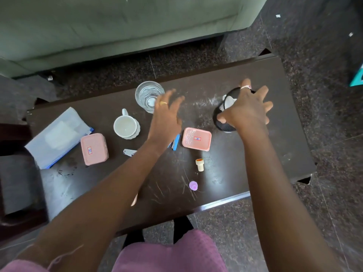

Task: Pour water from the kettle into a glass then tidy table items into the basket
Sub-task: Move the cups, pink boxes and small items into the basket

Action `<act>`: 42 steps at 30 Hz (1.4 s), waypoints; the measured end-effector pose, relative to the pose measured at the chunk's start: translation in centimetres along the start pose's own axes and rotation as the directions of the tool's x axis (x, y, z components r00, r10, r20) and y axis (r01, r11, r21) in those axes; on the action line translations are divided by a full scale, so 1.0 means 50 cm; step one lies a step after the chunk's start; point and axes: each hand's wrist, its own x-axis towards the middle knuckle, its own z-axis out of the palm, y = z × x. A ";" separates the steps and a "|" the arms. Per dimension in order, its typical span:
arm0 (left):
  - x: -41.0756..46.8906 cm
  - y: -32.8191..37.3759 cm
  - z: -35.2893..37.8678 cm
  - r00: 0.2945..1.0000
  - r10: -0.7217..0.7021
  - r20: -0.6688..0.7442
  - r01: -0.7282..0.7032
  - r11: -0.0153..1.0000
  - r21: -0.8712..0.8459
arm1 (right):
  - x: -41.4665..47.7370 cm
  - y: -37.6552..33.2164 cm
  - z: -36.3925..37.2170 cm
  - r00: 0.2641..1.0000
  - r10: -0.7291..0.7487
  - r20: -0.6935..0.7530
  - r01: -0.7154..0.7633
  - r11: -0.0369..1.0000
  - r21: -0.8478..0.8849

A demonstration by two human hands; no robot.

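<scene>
A clear glass [149, 96] holding water stands at the table's far edge. To its right stands a black mesh basket [221, 114] with something white inside. My right hand [247, 108] hovers over the basket's top with fingers spread and the thumb near its left rim. My left hand [167, 116] is open and blurred, above the table between the glass and a pink tray [197, 139]. Loose on the table lie a blue item [176, 142], a pink lidded box [94, 149], a small cream bottle [200, 164], a purple cap [193, 185] and a metal clipper [128, 152]. No kettle is in view.
A white mug [125, 126] stands left of centre on the dark table [255, 169]. A blue-edged clear pouch [57, 137] lies at the left end. A green sofa [117, 26] is beyond the table, and a dark chair [17, 183] is at the left.
</scene>
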 end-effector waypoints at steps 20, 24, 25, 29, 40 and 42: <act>0.097 -0.101 -0.049 0.875 -0.471 0.111 0.475 0.880 -0.014 | 0.083 -0.190 0.193 0.801 -0.568 0.190 0.598 0.774 -0.207; 0.103 -0.101 -0.050 0.854 -0.508 0.110 0.512 0.859 -0.009 | 0.090 -0.192 0.202 0.804 -0.563 0.189 0.593 0.779 -0.202; 0.103 -0.099 -0.051 0.853 -0.509 0.111 0.513 0.859 -0.001 | 0.090 -0.193 0.203 0.805 -0.563 0.187 0.593 0.779 -0.205; 0.102 -0.097 -0.051 0.842 -0.531 0.097 0.533 0.846 0.007 | 0.092 -0.195 0.208 0.811 -0.557 0.177 0.584 0.783 -0.212; 0.096 -0.097 -0.050 0.820 -0.565 0.087 0.568 0.823 -0.006 | 0.090 -0.199 0.217 0.822 -0.541 0.176 0.568 0.802 -0.184; 0.095 -0.097 -0.049 0.819 -0.568 0.088 0.570 0.821 -0.008 | 0.090 -0.199 0.217 0.823 -0.540 0.177 0.567 0.803 -0.185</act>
